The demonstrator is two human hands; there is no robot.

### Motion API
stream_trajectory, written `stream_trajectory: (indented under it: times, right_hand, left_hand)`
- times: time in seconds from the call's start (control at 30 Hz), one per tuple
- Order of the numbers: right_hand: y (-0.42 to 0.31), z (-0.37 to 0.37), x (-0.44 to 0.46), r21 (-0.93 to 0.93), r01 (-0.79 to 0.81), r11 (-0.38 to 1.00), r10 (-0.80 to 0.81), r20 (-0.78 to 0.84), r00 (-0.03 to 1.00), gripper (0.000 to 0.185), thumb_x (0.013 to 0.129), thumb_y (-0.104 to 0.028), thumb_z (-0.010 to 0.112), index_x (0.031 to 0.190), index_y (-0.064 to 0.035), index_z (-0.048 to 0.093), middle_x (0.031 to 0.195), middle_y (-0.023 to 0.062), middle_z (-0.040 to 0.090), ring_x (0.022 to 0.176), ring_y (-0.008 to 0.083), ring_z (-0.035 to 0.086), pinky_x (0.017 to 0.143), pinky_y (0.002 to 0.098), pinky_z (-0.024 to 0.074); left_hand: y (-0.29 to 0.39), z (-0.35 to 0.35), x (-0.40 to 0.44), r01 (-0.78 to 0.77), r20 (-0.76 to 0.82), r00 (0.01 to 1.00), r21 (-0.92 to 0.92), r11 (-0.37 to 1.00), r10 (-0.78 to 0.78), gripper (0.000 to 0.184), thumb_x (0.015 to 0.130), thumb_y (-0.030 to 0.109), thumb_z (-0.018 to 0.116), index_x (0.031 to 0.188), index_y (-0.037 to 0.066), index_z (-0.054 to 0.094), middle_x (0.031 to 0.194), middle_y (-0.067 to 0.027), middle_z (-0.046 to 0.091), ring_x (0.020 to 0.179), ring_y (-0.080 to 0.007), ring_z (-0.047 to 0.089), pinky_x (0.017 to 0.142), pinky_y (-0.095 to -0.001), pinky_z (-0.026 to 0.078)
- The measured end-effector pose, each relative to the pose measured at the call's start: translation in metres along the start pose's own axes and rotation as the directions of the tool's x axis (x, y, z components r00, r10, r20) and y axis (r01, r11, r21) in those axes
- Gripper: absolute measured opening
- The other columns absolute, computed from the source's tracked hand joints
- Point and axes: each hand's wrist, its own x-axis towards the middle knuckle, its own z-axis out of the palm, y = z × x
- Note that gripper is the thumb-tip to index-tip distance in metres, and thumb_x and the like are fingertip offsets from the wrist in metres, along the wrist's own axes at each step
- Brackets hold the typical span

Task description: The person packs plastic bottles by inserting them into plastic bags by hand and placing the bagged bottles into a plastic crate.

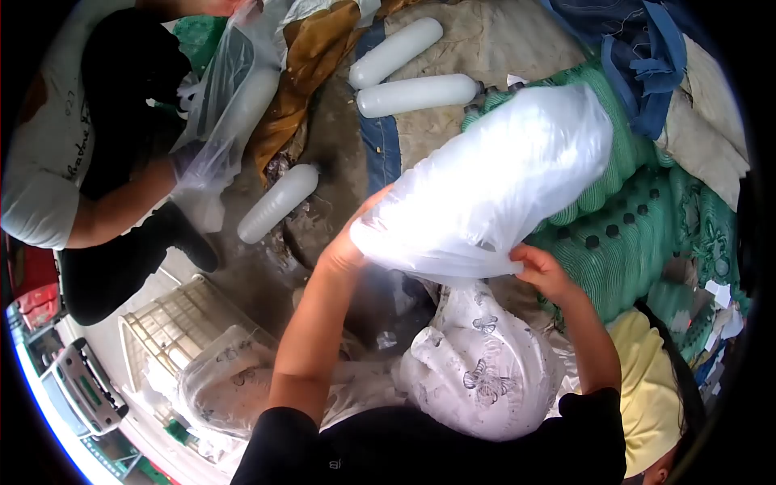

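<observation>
The bulging plastic bag (485,190) hangs over the near edge of the groundsheet (501,48), right hand (546,275) pinching its hem; the left hand's (347,246) fingers are hidden, grip unclear. Bagging seems underway; next needs a gathered mouth.

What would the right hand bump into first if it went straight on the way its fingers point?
The right hand would meet the bulging, translucent white plastic bag at once, since its fingers grip the bag's edge; depth beyond that is unclear.

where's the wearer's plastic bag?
Head view: plastic bag is right of centre, left hand at its left end, right hand at lower edge, green bottles beyond.
</observation>
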Motion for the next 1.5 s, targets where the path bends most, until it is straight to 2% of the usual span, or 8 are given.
stream_trajectory:
  times: [0.1,0.37,0.7,0.77,0.83,0.87,1.1,1.5]
  right_hand:
    - [-0.118,-0.013,0.055,-0.072,0.133,0.989,-0.120,0.158,0.980,0.014,0.089,-0.005,0.048,0.102,0.0001,0.053,0.092,0.0040,0.057,0.088,0.0107,0.054,0.081,0.0235,0.0438]
    - [-0.146,0.120,0.089,-0.639,0.590,0.493,-0.566,0.279,0.776,0.070,0.059,-0.027,0.080,0.111,-0.0047,0.037,0.114,0.0158,0.052,0.087,0.0388,0.058,0.072,0.0393,0.0493]
    - [-0.237,0.287,0.145,0.028,0.485,0.874,-0.444,0.453,0.773,0.051,0.067,-0.012,0.064,0.110,-0.0032,0.040,0.111,0.0083,0.049,0.101,0.0143,0.049,0.086,0.0302,0.0432]
    - [-0.234,0.328,0.152,-0.075,0.683,0.727,-0.564,0.502,0.656,0.057,0.075,-0.017,0.067,0.123,-0.0019,0.040,0.117,0.0101,0.045,0.106,0.0194,0.047,0.095,0.0361,0.0378]
    - [-0.264,0.369,0.146,-0.535,0.773,-0.340,-0.612,0.751,0.250,0.054,0.076,-0.021,0.067,0.125,-0.0074,0.047,0.120,0.0112,0.044,0.108,0.0272,0.046,0.098,0.0423,0.0345]
    - [-0.262,0.387,0.140,-0.459,0.842,-0.285,-0.552,0.796,0.247,0.053,0.075,-0.022,0.066,0.124,-0.0105,0.050,0.121,0.0110,0.043,0.109,0.0295,0.045,0.100,0.0445,0.0330]
    - [-0.220,0.382,0.160,-0.299,0.954,-0.015,-0.171,0.941,0.292,0.062,0.072,-0.014,0.066,0.130,-0.0137,0.045,0.124,0.0091,0.042,0.107,0.0271,0.049,0.095,0.0403,0.0398]
    - [-0.164,0.243,0.263,-0.917,0.388,-0.093,0.334,0.338,0.880,0.043,0.079,-0.026,0.063,0.119,-0.0115,0.055,0.114,0.0100,0.054,0.106,0.0297,0.053,0.087,0.0395,0.0464]
  left_hand:
    - [0.069,0.008,0.009,0.084,0.459,0.861,0.296,0.951,-0.219,0.063,0.073,0.016,0.070,0.128,-0.001,0.047,0.125,-0.0117,0.054,0.112,-0.0175,0.052,0.097,-0.0306,0.040]
    - [0.144,0.010,-0.059,0.268,-0.015,0.920,0.755,0.598,-0.392,0.075,0.069,0.041,0.072,0.128,0.000,0.048,0.124,-0.0122,0.053,0.114,-0.0196,0.051,0.099,-0.0331,0.036]
    - [0.113,0.011,-0.217,-0.506,-0.084,0.813,0.385,0.772,0.576,0.110,0.060,0.037,0.082,0.142,0.003,0.015,0.139,-0.0118,0.032,0.127,-0.0240,0.032,0.106,-0.0378,0.025]
    - [0.119,0.016,-0.229,-0.663,-0.335,0.627,0.244,0.708,0.703,0.073,0.065,0.025,0.074,0.126,0.001,0.042,0.116,-0.0107,0.055,0.109,-0.0209,0.051,0.095,-0.0344,0.038]
    - [0.123,0.013,-0.269,-0.750,-0.516,0.424,0.260,0.608,0.744,0.065,0.066,0.021,0.071,0.122,0.000,0.046,0.114,-0.0105,0.056,0.105,-0.0201,0.053,0.092,-0.0337,0.041]
    - [0.121,0.022,-0.295,-0.764,-0.615,0.325,0.277,0.583,0.718,0.061,0.066,0.019,0.069,0.120,0.000,0.047,0.111,-0.0104,0.057,0.101,-0.0197,0.055,0.088,-0.0326,0.043]
    - [0.116,0.010,-0.529,0.278,-0.510,-0.496,0.674,0.685,0.703,0.066,0.062,0.013,0.075,0.119,-0.001,0.045,0.102,-0.0124,0.060,0.091,-0.0217,0.059,0.077,-0.0334,0.048]
    - [-0.005,-0.092,-0.615,0.838,-0.453,-0.496,-0.025,0.546,0.741,0.060,0.081,0.015,0.064,0.131,-0.002,0.036,0.136,-0.0201,0.037,0.126,-0.0340,0.035,0.102,-0.0419,0.031]
